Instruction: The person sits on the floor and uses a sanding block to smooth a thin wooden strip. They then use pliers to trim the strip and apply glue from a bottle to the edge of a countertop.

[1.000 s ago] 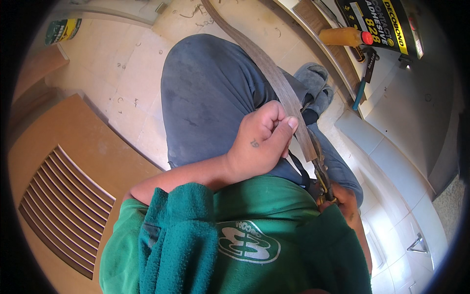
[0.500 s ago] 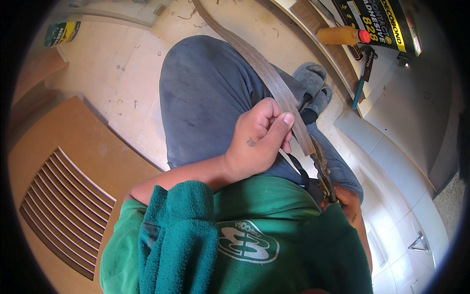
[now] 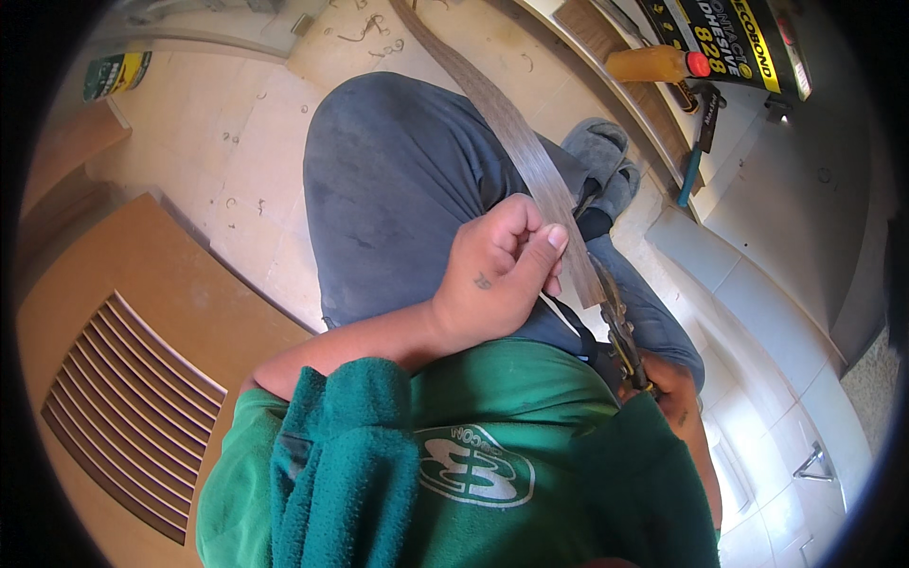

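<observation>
My left hand [image 3: 502,260] pinches a long, thin wood-grain strip [image 3: 532,156] between thumb and curled fingers, close to its near end. From there the strip runs over my lap and away past the top of the picture. My right hand [image 3: 668,374], low on the right and partly hidden by my green sleeve, is closed round a dark metal hand tool [image 3: 620,331] that looks like snips or pliers. The tool's upper part lies right beside the strip's near end. Whether its jaws grip the strip I cannot tell.
A slatted wooden door panel [image 3: 251,312] lies at the left. On the right, a shelf edge [image 3: 615,80] carries an amber bottle with a red cap [image 3: 653,64], a black-and-yellow can [image 3: 729,43] and a blue-handled hammer [image 3: 699,156]. Curled shavings [image 3: 369,30] litter the floor.
The view has shifted slightly. My left hand and the strip's near end sit a little lower, closer alongside the tool. Both hands keep their hold.
</observation>
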The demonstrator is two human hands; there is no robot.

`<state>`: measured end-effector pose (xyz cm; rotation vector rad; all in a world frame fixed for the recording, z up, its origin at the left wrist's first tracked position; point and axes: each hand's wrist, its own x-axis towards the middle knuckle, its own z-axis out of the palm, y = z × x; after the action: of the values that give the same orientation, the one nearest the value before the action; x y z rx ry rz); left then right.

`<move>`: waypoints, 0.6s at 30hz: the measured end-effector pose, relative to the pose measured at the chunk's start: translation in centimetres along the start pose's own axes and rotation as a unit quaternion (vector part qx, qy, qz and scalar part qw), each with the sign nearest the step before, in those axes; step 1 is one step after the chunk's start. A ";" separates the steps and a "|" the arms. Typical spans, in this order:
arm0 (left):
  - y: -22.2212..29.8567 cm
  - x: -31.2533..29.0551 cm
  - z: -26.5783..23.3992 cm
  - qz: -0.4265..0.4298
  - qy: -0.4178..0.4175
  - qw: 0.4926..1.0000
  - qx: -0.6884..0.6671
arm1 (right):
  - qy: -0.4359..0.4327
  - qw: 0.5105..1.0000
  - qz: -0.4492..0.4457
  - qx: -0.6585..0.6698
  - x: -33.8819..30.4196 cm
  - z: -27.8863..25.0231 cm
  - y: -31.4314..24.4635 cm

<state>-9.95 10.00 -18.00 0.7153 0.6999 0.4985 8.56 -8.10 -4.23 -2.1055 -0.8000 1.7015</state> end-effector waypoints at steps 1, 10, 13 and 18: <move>0.0 0.0 0.1 -0.001 0.004 1.000 0.006 | 0.001 1.000 0.004 -0.003 0.0 0.0 0.0; 0.0 0.1 -0.1 0.001 0.009 1.000 0.021 | 0.011 0.998 0.044 0.047 0.5 0.8 -1.5; 0.0 0.2 -0.2 0.009 0.005 0.999 0.044 | 0.014 0.998 0.052 0.035 0.6 0.8 -2.2; 0.1 0.1 -0.1 0.012 0.006 0.998 0.067 | 0.019 1.000 0.005 0.000 0.5 0.6 0.0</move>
<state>-9.98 10.18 -18.10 0.8473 0.7411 0.4813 8.02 -7.80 -4.79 -2.1390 -0.7808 1.6609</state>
